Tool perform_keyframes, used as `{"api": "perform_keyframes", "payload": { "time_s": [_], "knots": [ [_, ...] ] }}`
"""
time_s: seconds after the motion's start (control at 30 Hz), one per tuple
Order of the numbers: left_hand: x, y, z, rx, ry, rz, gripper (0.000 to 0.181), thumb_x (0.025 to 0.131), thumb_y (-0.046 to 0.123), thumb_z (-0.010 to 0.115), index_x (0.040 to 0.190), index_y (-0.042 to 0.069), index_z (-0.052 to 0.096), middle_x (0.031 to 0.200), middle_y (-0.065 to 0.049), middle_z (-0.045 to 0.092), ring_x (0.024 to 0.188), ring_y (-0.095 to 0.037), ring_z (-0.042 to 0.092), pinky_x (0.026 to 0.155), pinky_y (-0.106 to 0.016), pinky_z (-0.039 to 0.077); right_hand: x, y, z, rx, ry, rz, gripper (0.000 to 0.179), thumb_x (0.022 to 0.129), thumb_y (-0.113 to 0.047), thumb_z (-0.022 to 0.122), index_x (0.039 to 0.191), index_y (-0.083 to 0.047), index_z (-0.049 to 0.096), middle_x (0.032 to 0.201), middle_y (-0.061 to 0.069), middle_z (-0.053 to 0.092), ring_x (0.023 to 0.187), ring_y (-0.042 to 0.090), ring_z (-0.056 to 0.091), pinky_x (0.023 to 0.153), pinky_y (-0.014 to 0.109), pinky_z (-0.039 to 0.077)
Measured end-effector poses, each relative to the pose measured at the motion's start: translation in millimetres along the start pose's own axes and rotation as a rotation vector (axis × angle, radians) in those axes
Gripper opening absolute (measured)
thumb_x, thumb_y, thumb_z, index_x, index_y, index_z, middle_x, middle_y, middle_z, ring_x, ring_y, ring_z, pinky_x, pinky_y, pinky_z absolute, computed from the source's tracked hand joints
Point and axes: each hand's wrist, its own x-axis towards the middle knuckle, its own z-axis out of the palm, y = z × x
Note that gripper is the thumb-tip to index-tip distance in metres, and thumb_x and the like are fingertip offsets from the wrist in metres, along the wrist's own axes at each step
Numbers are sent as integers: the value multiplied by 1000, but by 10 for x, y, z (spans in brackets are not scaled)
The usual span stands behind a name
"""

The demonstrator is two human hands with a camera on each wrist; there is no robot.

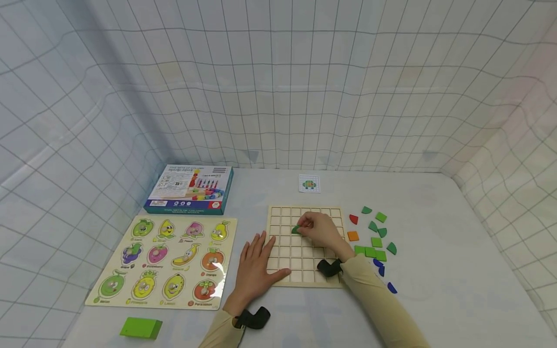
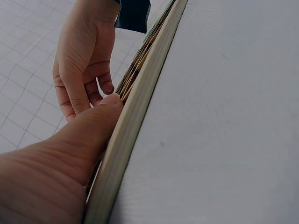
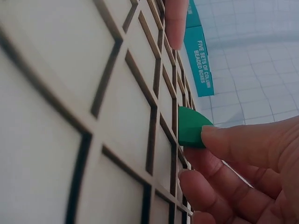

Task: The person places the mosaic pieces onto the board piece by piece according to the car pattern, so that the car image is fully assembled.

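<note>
A dark green quarter-circle piece is pinched between the thumb and finger of my right hand, right at the grid of the wooden board. In the head view that hand is over the upper middle of the board. My left hand lies with fingers spread on the board's left edge, its thumb along the near rim in the left wrist view. The board's square cells hold no other pieces where they show; some are hidden under my right hand and wrist.
Right of the board lie loose green squares, green quarter-circles, a red piece, an orange square and blue pieces. A pattern card lies behind. Leftward are a fruit puzzle, a box and a green block.
</note>
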Motion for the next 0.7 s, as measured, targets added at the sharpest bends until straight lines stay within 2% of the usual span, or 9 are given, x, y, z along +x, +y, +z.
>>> {"api": "perform_keyframes", "payload": {
  "time_s": [0.23,0.7],
  "knots": [
    [5,5,-9,-1,-6,-4,90,76,60,67,144,8,41,150,-19,30,139,-35,20,110,-53,11,13,3,7,-33,-1,19,5,86,-15,70,86,-10,72,77,-7,61,68,11,54,62,29,45],
    [3,6,-5,4,-13,-9,90,77,60,68,144,7,41,150,-19,30,139,-35,20,109,-54,12,22,-16,11,-125,9,49,3,85,-18,72,86,-15,74,76,-7,57,69,11,53,62,29,44]
  ]
}}
